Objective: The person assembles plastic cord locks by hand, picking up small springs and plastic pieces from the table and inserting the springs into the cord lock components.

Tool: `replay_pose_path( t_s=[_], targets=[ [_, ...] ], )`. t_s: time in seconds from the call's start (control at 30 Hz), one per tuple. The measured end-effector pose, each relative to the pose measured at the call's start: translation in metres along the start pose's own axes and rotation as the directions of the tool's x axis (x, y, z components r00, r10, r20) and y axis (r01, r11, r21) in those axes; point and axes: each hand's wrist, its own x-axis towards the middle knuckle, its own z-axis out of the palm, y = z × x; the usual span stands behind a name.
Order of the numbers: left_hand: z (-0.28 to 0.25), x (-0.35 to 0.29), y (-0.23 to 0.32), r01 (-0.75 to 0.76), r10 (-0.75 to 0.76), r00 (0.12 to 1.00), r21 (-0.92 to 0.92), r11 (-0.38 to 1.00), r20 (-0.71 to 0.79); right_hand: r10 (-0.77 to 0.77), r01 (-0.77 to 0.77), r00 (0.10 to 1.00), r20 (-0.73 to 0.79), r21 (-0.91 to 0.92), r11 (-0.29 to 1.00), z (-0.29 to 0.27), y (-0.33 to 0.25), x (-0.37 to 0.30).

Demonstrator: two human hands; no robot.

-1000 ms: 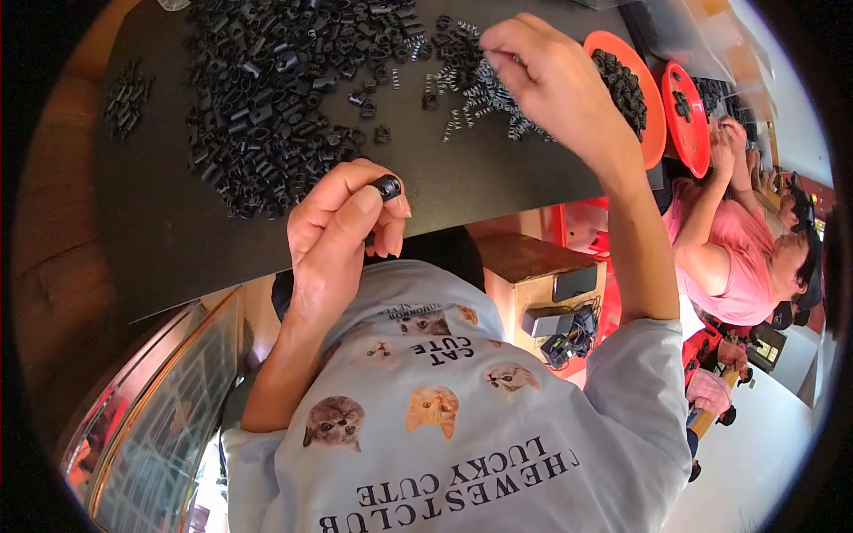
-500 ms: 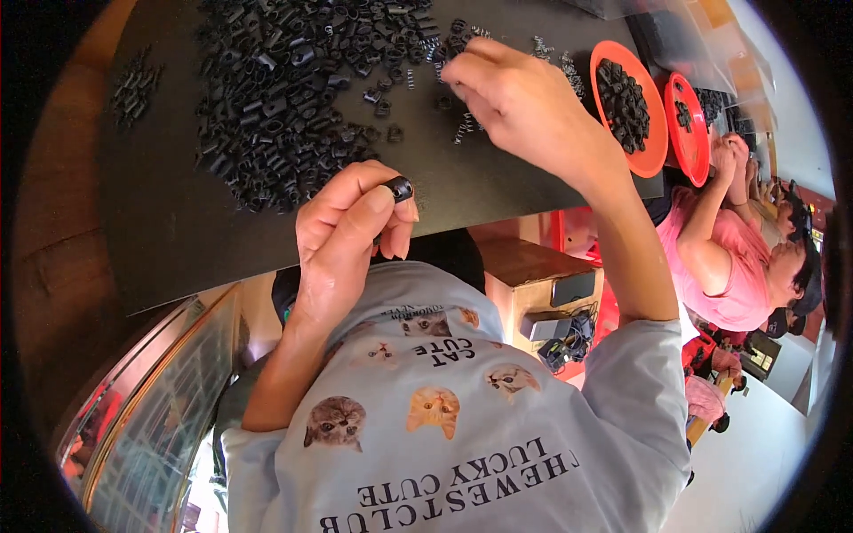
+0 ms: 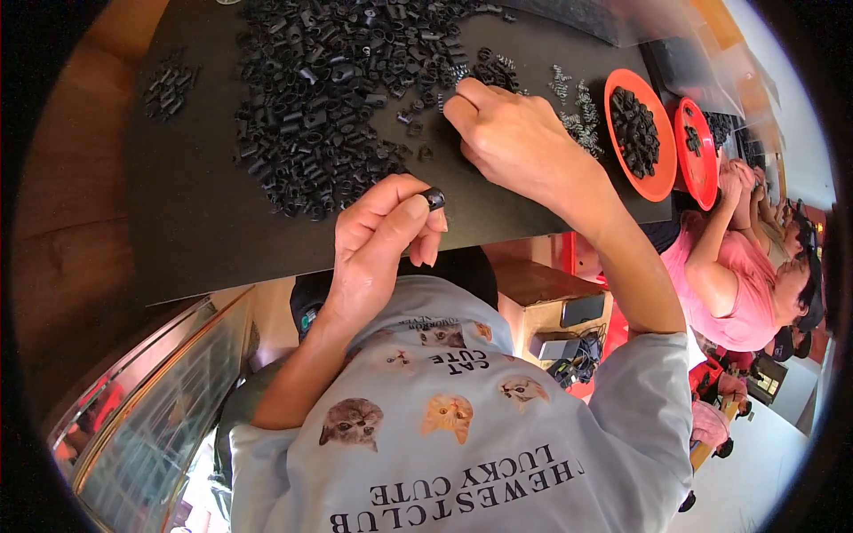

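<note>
Left hand (image 3: 378,233) pinches a small black cylindrical part (image 3: 434,199) between thumb and forefinger, other fingers loosely curled, right by the front edge of the black tabletop (image 3: 204,235). Tip-only grip: a slip could send it to the floor. Right hand (image 3: 520,133) is curled, fingertips bunched beside loose coil springs; can't tell if it holds one. Main spring cluster (image 3: 582,120) looks tangle-prone; a grab may drag several. Black sleeve pile (image 3: 338,98) sits close, so mixing is possible.
</note>
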Motion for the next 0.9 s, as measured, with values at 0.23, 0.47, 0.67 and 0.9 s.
replay_pose_path(
  t_s=[0.23,0.47,0.67,0.9],
  targets=[
    [0.000,0.002,-0.001,-0.018,0.019,1.000,-0.041,0.999,0.006,0.035,-0.006,0.987,-0.156,0.178,0.984,0.010,-0.001,-0.004],
    [0.003,0.003,0.003,0.001,-0.005,0.999,-0.076,0.997,-0.049,0.251,-0.200,0.959,0.135,0.946,0.254,-0.030,-0.019,-0.020],
    [0.002,0.002,0.003,0.009,-0.009,1.000,-0.006,1.000,-0.010,0.168,-0.256,0.956,0.240,0.963,0.079,-0.030,-0.020,-0.022],
    [0.001,0.000,0.004,0.000,-0.001,1.000,0.077,0.997,0.020,0.145,-0.266,0.953,0.265,0.964,-0.016,-0.028,-0.020,-0.024]
  ],
)
